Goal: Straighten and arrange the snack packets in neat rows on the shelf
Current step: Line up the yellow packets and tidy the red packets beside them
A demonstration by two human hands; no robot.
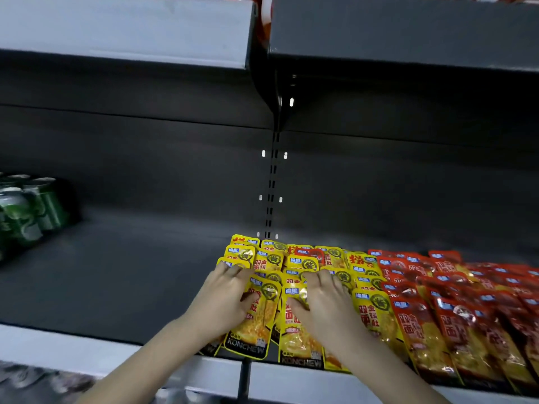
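Note:
Several yellow snack packets [294, 260] lie overlapping in rough rows on the dark shelf [131, 281], running from the front lip to the back. My left hand [224, 295] rests flat on the left yellow row, fingers spread over the packet tops. My right hand [326, 298] lies on the neighbouring yellow row, fingers curled over a packet's top edge and thumb on its face. To the right, several red snack packets [455, 310] lie in overlapping rows. One red packet [310, 253] sits among the yellow ones near the back.
Green drink cans [26, 208] stand at the far left of the shelf. The grey front lip [87, 351] runs along the shelf's near edge. An upper shelf [125, 27] overhangs. A slotted upright [272, 182] divides the dark back panel.

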